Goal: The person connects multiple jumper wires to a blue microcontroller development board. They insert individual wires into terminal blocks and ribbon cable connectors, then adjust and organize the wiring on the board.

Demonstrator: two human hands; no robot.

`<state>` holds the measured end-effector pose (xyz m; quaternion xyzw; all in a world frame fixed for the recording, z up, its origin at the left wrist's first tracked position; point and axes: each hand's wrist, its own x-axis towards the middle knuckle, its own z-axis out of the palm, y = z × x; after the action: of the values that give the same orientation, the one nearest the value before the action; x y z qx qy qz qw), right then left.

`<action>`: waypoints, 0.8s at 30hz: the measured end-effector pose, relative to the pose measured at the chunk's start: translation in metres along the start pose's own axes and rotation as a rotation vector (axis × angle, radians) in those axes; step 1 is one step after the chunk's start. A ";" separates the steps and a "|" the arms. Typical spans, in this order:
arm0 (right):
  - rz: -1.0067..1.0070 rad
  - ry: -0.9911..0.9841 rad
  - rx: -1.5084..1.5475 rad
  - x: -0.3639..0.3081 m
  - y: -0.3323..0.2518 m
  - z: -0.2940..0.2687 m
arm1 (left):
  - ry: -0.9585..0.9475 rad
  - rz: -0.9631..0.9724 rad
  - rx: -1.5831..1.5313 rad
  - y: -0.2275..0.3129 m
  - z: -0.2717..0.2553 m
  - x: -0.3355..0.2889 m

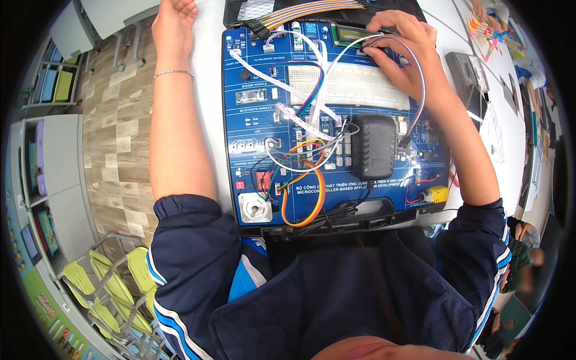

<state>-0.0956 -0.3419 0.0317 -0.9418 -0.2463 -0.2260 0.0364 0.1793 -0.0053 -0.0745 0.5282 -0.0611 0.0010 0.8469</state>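
A blue microcontroller training board (348, 198) lies in a black case in front of me, crossed by jumper wires. My right hand (408, 51) is over its upper right, beside a small display module (351, 36). Thumb and index finger are pinched together at the module's lower right edge; what lies between them is hidden. A grey cable (422, 84) arches past these fingers and down to a plug on the board. My left hand (176, 23) is off the board's left side, partly cut by the upper picture edge, fingers loosely extended with nothing seen in them.
A white breadboard (345, 84) and a black power adapter (373, 147) are on the board. A rainbow ribbon cable (312, 12) lies behind it. A dark grey box (468, 75) stands to the right. Green chairs (111, 282) and shelves are at left; other people are at right.
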 end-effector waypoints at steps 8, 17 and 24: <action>0.538 -0.059 0.714 -0.036 -0.036 -0.052 | -0.017 0.019 0.004 0.000 -0.005 0.011; 0.804 -0.101 1.392 -0.048 -0.093 -0.075 | -0.059 0.072 -0.093 -0.009 -0.007 -0.001; 0.855 -0.099 1.363 -0.040 -0.094 -0.064 | -0.082 0.046 -0.098 -0.006 -0.002 0.003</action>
<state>-0.1981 -0.2886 0.0675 -0.7341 0.0505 0.0496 0.6754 0.1833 -0.0058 -0.0803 0.4843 -0.1080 -0.0043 0.8682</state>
